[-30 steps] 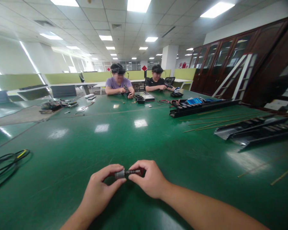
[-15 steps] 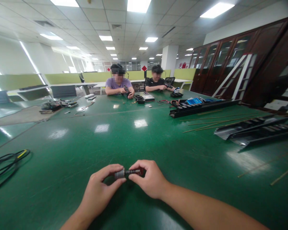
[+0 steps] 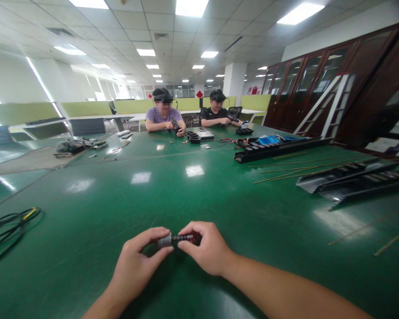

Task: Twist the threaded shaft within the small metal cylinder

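Observation:
Low in the middle of the head view, my left hand pinches a grey metal cylinder between thumb and fingers. My right hand is closed on a slim dark shaft with ring-like ridges, which has a reddish part at its right end, partly hidden by the fingers. The two pieces lie end to end, level and in line, with a thin stem between them. Whether they are joined there I cannot tell. Both hands are just above or resting on the green tabletop.
Black cables lie coiled at the left. At the right are metal channels, thin rods and a black rail with blue packets. Two people sit across the table, each handling a dark tool. A stepladder stands by the cabinets.

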Motion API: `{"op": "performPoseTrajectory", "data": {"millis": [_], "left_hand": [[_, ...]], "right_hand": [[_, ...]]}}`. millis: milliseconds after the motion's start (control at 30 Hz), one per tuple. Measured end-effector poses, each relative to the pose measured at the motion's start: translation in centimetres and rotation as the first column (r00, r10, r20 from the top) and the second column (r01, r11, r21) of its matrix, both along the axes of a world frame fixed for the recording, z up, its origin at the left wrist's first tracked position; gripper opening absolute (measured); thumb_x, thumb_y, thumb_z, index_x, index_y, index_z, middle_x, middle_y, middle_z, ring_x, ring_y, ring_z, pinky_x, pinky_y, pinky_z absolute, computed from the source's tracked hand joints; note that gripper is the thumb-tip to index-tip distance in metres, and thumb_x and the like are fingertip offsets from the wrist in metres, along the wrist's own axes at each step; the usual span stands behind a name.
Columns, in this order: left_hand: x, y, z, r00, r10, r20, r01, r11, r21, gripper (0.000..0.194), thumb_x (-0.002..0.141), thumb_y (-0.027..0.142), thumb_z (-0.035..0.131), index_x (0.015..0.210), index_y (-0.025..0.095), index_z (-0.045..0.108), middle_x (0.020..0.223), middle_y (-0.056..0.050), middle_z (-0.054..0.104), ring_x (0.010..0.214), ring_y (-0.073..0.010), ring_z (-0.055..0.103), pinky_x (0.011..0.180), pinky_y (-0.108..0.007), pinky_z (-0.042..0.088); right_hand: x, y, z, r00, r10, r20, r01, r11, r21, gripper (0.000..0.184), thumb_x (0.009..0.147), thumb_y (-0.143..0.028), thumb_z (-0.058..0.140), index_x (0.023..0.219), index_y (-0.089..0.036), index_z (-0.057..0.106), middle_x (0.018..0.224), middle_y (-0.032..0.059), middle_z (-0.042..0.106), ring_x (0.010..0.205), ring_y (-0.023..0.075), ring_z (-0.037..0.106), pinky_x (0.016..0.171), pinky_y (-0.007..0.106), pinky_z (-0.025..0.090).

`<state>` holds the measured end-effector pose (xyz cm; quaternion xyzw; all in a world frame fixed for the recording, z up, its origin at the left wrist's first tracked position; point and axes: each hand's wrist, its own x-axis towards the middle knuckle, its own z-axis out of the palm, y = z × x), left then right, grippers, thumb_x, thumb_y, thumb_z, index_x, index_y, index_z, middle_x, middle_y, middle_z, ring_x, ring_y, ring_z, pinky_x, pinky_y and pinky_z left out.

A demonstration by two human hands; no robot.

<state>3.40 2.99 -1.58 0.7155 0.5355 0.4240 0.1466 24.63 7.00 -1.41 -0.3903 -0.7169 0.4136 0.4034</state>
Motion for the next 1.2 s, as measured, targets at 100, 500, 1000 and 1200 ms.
{"op": "performPoseTrajectory", "data": {"millis": [100,500,1000,1200], "left_hand": [[-0.15,0.04,0.04,1.0,0.005,-0.018,-0.005,1.0,0.013,0.024,0.079,0.035,0.077,0.101,0.025,0.076,0.102,-0.004,0.077,0.096,-0.025,0.074,0.091,-0.039,0.06],[-0.23,0.1,-0.01,1.0,0.015,-0.027,-0.014,1.0,0.027,0.024,0.079,0.036,0.076,0.1,0.024,0.077,0.101,-0.006,0.078,0.095,-0.0259,0.074,0.09,-0.04,0.061],[-0.1,0.14,0.19,0.999,0.026,-0.028,-0.025,0.999,0.035,0.024,0.079,0.037,0.076,0.1,0.025,0.077,0.102,-0.005,0.078,0.094,-0.0258,0.074,0.09,-0.041,0.061],[-0.27,0.07,-0.01,0.999,0.029,-0.018,-0.029,0.999,0.023,0.025,0.079,0.037,0.076,0.102,0.025,0.076,0.104,-0.005,0.077,0.096,-0.0257,0.073,0.092,-0.042,0.06]], "right_hand": [[-0.02,0.05,-0.02,1.0,0.002,-0.005,-0.002,1.0,-0.006,0.01,0.075,-0.02,0.071,0.083,-0.017,0.075,0.069,0.0002,0.068,0.062,0.0134,0.057,0.06,0.024,0.042],[0.0,0.02,0.22,1.0,-0.008,0.002,0.008,1.0,0.0,0.008,0.075,-0.02,0.072,0.082,-0.017,0.075,0.068,-0.0002,0.067,0.062,0.0135,0.057,0.059,0.024,0.042],[0.24,0.1,0.03,1.0,-0.013,-0.007,0.013,1.0,-0.006,0.008,0.075,-0.019,0.071,0.082,-0.017,0.075,0.068,0.0001,0.067,0.062,0.0136,0.056,0.06,0.024,0.043],[0.21,0.14,0.01,1.0,-0.007,-0.016,0.007,1.0,0.004,0.008,0.076,-0.019,0.071,0.082,-0.017,0.075,0.067,0.0,0.066,0.062,0.0133,0.056,0.061,0.024,0.043]]}}
